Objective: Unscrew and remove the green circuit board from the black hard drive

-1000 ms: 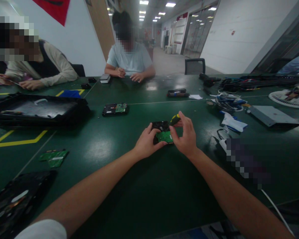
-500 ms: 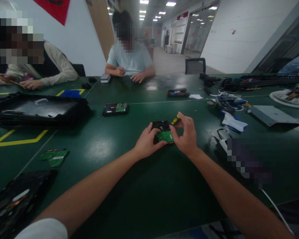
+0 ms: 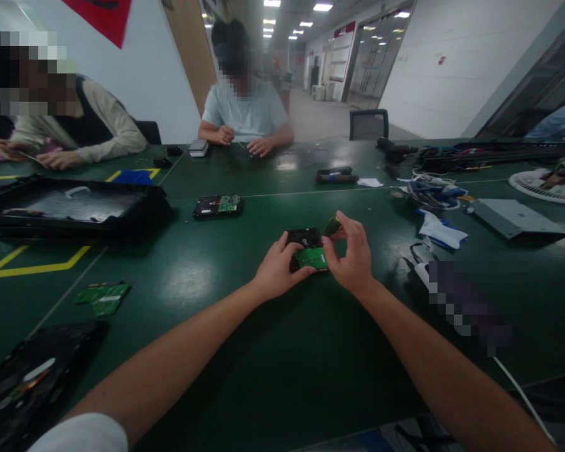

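Note:
A black hard drive (image 3: 304, 236) with a green circuit board (image 3: 311, 258) on its upper face lies on the dark green table in front of me. My left hand (image 3: 277, 271) grips the drive from the left, fingers along its far side and thumb along its near edge. In my right hand (image 3: 352, 258) is a small screwdriver, whose dark handle with a yellow edge (image 3: 332, 226) is pinched between thumb and fingers at the drive's right side. The screwdriver's tip is hidden by the fingers.
Another hard drive (image 3: 218, 205) lies farther off, left of centre. Loose green boards (image 3: 104, 297) and a large black drive (image 3: 37, 380) are at left, near a black tray (image 3: 75, 207). Gloves (image 3: 440, 231) and a metal case (image 3: 518, 218) lie right. Two people sit opposite.
The screwdriver's handle has turned in my right fingers: its bright yellow side has given way to a dark one. Both hands and the drive keep their places.

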The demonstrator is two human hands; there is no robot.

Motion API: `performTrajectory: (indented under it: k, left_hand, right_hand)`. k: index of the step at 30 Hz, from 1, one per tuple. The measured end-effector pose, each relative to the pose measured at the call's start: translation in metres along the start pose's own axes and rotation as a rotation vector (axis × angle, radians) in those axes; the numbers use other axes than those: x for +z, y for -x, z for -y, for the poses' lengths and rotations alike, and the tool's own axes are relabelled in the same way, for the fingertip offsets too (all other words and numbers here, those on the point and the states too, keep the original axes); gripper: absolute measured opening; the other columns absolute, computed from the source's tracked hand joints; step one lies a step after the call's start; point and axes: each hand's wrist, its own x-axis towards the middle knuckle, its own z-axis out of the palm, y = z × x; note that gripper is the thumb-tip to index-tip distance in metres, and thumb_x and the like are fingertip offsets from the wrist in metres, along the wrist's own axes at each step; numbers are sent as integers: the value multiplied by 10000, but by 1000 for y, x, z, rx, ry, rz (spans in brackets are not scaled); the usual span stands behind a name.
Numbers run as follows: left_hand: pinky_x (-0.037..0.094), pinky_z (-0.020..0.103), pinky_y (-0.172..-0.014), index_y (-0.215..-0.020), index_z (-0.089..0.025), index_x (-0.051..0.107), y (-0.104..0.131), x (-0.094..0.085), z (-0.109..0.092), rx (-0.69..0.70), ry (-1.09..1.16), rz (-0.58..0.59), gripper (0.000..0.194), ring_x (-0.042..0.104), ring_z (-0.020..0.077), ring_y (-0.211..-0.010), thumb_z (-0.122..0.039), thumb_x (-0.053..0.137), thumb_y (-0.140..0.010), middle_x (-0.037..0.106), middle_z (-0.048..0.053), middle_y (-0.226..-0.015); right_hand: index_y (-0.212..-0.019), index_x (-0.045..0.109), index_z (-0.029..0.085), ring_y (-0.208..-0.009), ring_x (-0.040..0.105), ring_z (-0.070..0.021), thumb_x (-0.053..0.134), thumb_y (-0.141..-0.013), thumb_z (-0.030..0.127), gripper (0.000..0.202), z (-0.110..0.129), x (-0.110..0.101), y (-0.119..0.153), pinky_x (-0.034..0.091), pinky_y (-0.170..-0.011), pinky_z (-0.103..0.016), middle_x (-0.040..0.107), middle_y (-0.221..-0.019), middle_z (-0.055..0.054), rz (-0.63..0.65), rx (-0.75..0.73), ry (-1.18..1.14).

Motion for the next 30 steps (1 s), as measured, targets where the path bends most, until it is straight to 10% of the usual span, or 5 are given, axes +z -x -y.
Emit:
performTrajectory:
  k: [30]
  left_hand:
    - [375,536,-1221,-1326,-212,606,0,2,2,14,-25,-16,607,281,369,-1586,-595,731,-872,384,212,-1643]
  right_hand:
    - [-1588,365,302,-1012,638,-247,661,-956,237,701,0,0,0,655,-781,-428,601,-1302,-122,-38,-32,36]
